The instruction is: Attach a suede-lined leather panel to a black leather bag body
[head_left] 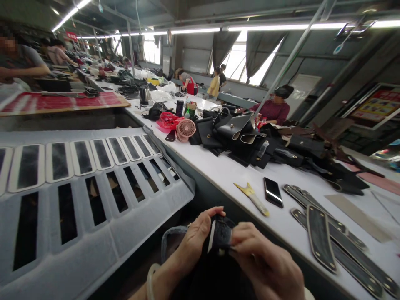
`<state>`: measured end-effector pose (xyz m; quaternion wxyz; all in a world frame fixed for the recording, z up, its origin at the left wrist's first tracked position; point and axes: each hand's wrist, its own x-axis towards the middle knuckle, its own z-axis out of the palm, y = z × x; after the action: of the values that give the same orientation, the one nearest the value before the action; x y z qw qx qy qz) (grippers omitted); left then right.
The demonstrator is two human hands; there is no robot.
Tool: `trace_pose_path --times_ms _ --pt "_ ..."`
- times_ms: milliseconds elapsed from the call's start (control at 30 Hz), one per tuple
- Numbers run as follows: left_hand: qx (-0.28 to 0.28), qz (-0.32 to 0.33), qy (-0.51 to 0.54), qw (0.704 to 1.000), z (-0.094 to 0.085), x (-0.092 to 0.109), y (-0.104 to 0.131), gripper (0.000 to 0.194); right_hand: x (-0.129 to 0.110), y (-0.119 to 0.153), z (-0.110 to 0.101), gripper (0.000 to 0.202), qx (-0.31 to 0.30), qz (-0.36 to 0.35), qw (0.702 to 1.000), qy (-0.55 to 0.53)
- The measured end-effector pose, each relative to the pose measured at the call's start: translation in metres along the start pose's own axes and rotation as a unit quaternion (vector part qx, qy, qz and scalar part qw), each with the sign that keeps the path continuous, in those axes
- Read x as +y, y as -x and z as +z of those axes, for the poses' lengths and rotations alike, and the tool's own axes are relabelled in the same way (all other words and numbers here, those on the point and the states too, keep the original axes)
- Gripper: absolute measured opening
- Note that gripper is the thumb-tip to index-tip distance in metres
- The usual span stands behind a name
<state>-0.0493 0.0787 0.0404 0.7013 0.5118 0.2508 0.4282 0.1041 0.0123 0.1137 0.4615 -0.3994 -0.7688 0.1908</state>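
Low in the middle of the head view, both hands hold a black leather piece (222, 233) with a pale edge strip and a small metal stud. My left hand (195, 237) is closed around its left side, with the thumb over the top edge. At its right side, the fingers of my right hand (265, 258) are bent and pinch the edge; they are slightly blurred. The lower part of the piece is lost in dark shadow. Beyond my hands, on the white table (215, 171), lie a yellow forked tool (252, 199) and a black smartphone (273, 191).
Dark studded straps (321, 237) overlap at the right. Black leather bag pieces (237, 133) are heaped behind, beside a pink fan (186, 130). On the left, a grey slotted board (125, 241) carries a row of pale-edged dark panels (59, 161). Several people work farther off.
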Motion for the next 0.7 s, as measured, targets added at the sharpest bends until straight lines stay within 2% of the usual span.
trace_pose_path --times_ms 67,133,300,500,700 --pt "0.002 0.01 0.019 1.0 0.0 0.003 0.0 0.053 0.019 -0.01 0.009 0.017 0.084 0.039 0.995 -0.028" --pt "0.004 0.019 0.01 1.0 -0.001 0.007 0.001 0.054 0.034 -0.014 0.021 0.017 0.129 0.056 0.989 -0.046" --pt "0.027 0.02 -0.025 0.999 -0.005 0.012 0.002 0.056 0.046 -0.013 0.04 0.016 0.158 0.053 0.984 -0.057" --pt "0.046 0.003 -0.075 0.996 -0.01 0.006 0.003 0.055 0.049 -0.015 0.051 0.017 0.198 0.032 0.98 0.002" --pt "0.043 0.013 -0.059 0.997 -0.012 0.003 0.005 0.048 0.05 -0.012 0.057 0.018 0.21 0.041 0.976 0.024"
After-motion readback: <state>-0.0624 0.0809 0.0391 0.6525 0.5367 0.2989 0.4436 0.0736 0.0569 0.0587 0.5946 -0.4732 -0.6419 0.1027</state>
